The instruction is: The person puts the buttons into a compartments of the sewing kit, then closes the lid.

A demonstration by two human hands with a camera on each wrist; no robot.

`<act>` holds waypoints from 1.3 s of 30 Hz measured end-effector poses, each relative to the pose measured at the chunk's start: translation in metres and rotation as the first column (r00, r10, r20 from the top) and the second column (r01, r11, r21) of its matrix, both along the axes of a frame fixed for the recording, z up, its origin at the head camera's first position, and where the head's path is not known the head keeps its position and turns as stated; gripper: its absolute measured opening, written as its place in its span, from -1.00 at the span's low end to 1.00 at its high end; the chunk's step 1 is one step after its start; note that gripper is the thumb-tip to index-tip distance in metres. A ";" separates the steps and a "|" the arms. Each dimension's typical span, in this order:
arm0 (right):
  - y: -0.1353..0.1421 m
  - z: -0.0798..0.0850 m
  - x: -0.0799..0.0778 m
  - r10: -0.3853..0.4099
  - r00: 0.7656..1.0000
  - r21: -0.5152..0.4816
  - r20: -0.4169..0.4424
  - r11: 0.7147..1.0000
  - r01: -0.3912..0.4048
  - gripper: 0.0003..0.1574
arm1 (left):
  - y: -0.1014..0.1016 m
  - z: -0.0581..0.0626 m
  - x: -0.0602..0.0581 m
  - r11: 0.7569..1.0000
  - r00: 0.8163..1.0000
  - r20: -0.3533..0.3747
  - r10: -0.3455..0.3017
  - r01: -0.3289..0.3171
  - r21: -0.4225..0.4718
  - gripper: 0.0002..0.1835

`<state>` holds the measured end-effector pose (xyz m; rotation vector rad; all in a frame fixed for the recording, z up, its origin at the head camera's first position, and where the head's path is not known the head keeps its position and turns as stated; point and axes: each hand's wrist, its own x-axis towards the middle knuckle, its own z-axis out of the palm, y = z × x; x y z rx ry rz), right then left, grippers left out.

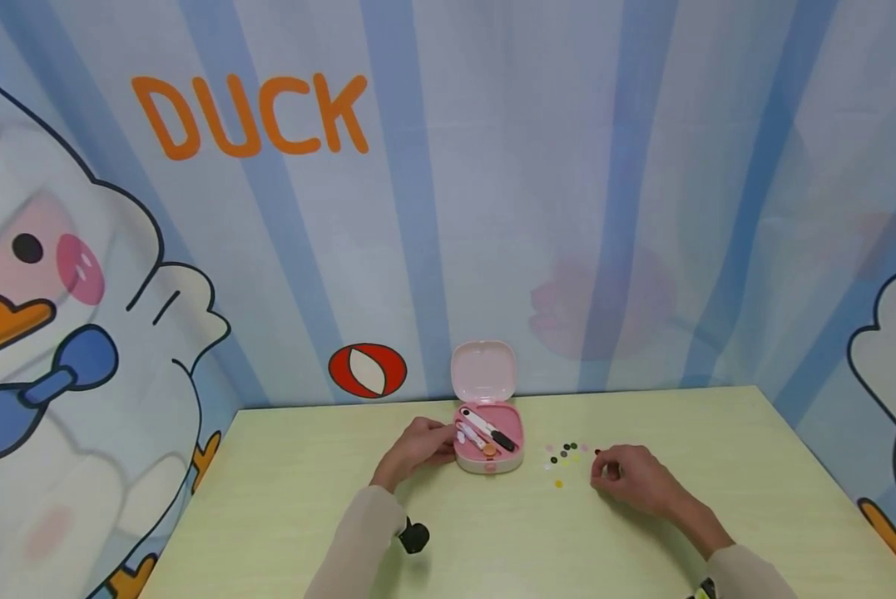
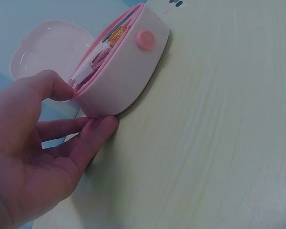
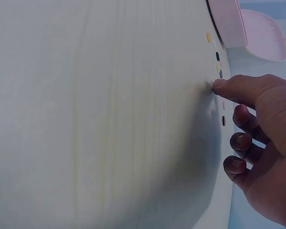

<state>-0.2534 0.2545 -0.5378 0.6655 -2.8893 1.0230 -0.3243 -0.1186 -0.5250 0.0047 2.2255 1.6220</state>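
A small pink-and-white sewing box (image 1: pixel 490 462) stands on the table, its lid (image 1: pixel 483 371) raised at the back. Inside lie a white tool with a black end (image 1: pixel 497 435) and an orange item (image 1: pixel 488 449). My left hand (image 2: pixel 43 138) grips the box's left end, thumb at the rim and fingers low against the wall. To the right of the box, small round buttons lie scattered, among them a yellow button (image 1: pixel 558 483) and a black button (image 3: pixel 218 56). My right hand (image 3: pixel 267 129) reaches down beside them, thumb tip at the tabletop; anything under the fingertips is hidden.
The pale wooden table (image 1: pixel 268 516) ends at a striped curtain (image 1: pixel 485 208) close behind the box. A dark red button (image 3: pixel 223 120) lies near the curled fingers of the right hand. A black wrist device (image 1: pixel 414 537) hangs by the left sleeve.
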 end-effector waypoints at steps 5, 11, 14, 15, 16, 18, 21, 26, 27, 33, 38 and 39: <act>0.000 0.001 0.002 -0.007 1.000 0.004 -0.023 1.000 0.007 -0.89 | 0.001 -0.002 0.000 1.000 1.000 0.009 0.009 -0.009 0.015 -0.49; 0.001 0.001 0.002 -0.011 0.999 0.003 -0.048 1.000 0.012 -0.90 | 0.001 -0.003 0.000 1.000 1.000 -0.004 0.009 -0.009 0.018 -0.52; 0.003 0.000 0.002 -0.019 0.999 0.008 -0.042 1.000 0.019 -0.89 | 0.002 -0.003 0.000 1.000 1.000 -0.007 0.002 -0.002 0.016 -0.54; 0.003 0.000 0.002 -0.024 0.999 0.009 -0.037 1.000 0.025 -0.88 | 0.002 -0.002 0.000 1.000 1.000 -0.010 0.000 0.000 0.012 -0.54; 0.003 -0.001 0.002 -0.028 0.999 0.011 -0.036 1.000 0.028 -0.88 | 0.002 -0.002 0.000 1.000 1.000 -0.010 0.000 0.000 0.012 -0.53; 0.003 0.000 0.001 -0.026 0.999 0.013 -0.031 1.000 0.026 -0.88 | 0.002 -0.001 0.000 1.000 1.000 -0.010 0.003 -0.003 0.014 -0.53; 0.003 0.001 0.000 -0.020 0.999 0.011 -0.024 1.000 0.021 -0.91 | 0.001 -0.001 0.001 1.000 1.000 -0.011 0.009 -0.009 0.018 -0.52; 0.000 0.004 -0.003 0.000 0.999 0.018 -0.047 1.000 0.001 -0.93 | 0.000 -0.002 0.001 1.000 1.000 -0.005 0.022 -0.022 0.016 -0.51; 0.000 0.004 -0.005 0.004 0.998 0.019 -0.058 1.000 -0.003 -0.92 | 0.000 -0.002 0.001 1.000 1.000 -0.005 0.023 -0.023 0.012 -0.51; -0.006 0.008 -0.013 0.040 0.996 -0.012 -0.085 0.999 -0.041 -0.93 | 0.001 -0.003 0.001 0.999 0.999 0.005 0.037 -0.037 -0.002 -0.52; -0.016 0.013 -0.021 0.065 0.995 -0.047 -0.073 0.996 -0.069 -0.94 | 0.001 -0.003 0.001 0.999 0.999 0.003 0.050 -0.050 -0.011 -0.50; -0.018 0.013 -0.022 0.071 0.995 -0.054 -0.070 0.996 -0.075 -0.94 | 0.001 -0.004 0.001 0.999 0.999 -0.001 0.050 -0.050 -0.015 -0.49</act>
